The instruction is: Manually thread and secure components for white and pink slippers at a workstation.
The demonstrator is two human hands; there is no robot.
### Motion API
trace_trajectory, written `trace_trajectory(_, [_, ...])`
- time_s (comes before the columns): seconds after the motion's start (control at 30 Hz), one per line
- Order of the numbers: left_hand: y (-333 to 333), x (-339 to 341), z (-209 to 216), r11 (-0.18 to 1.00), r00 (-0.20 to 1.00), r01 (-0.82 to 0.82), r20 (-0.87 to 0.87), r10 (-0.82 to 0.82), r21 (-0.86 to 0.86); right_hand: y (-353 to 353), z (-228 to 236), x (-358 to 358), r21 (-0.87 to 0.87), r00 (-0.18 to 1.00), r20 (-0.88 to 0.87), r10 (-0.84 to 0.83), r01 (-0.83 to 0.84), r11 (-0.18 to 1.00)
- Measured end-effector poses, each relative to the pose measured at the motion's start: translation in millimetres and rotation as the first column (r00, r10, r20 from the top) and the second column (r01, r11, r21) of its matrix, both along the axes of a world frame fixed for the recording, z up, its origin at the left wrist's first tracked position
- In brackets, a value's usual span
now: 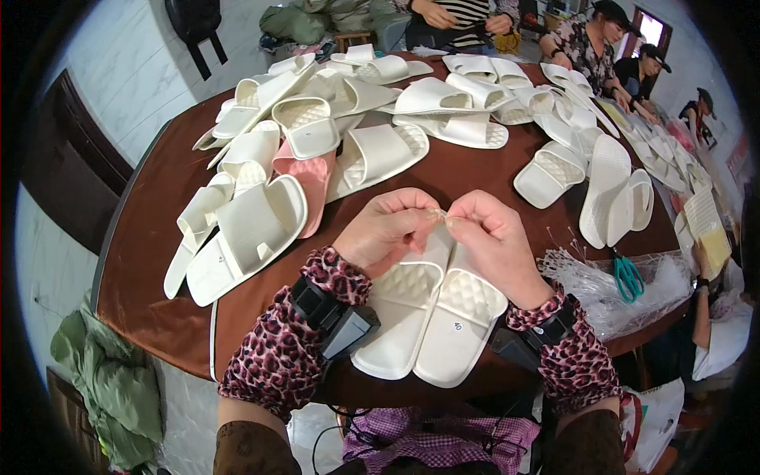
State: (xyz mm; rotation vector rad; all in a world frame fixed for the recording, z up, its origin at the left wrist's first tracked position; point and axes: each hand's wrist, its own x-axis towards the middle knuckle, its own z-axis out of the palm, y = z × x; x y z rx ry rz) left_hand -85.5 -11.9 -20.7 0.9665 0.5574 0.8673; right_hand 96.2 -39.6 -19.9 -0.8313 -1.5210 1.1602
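A pair of white slippers [453, 344] lies side by side at the table's near edge, heels toward me. Over their straps, my left hand [388, 231] and my right hand [495, 241] meet with thumbs and forefingers pinched together. Something small and pale is between the fingertips, too tiny to name. The hands partly hide the straps and toe ends. To the left, a larger white slipper [237, 245] rests near a pink slipper [307, 186]. On the right lie teal-handled scissors [628, 279] on a tangle of thin clear plastic strands [582, 289].
Many white slippers [380, 158] are heaped across the far side of the brown-covered table [142, 269]. More white slippers [609, 190] stand at the right. Several people [598, 47] work around the far and right sides. A green cloth heap [111, 388] sits at the lower left.
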Motion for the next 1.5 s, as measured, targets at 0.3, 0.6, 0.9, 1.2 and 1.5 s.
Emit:
trace_trajectory(0.3, [-0.9,-0.4,1.9,1.000,1.000,-0.029,-0.008,0.030,0.011,3.3,-0.1,-5.4,-0.010,1.000,0.018,-0.025,0.025,1.000])
trace_trajectory(0.6, [1.6,-1.5,-3.4,0.995,0.997,0.074,-0.004,-0.074,0.059,-1.3,1.3,-3.9,0.079,0.984,0.137,-0.110,0.099,0.992])
trace_trajectory(0.9, [3.4,-0.7,-2.7,0.993,0.990,0.045,-0.137,-0.030,0.105,0.3,2.9,-5.5,0.079,0.985,0.132,-0.111,0.101,0.992])
trace_trajectory(1.2, [-2.6,-0.9,0.1,0.993,0.996,-0.026,-0.081,0.036,0.114,-2.9,10.0,-3.7,0.006,0.989,0.106,-0.106,0.106,0.994])
trace_trajectory(1.5, [-9.7,-25.9,21.0,0.919,0.933,-0.217,-0.208,0.295,0.330,20.1,55.9,1.4,0.339,0.939,0.272,-0.210,0.111,0.934])
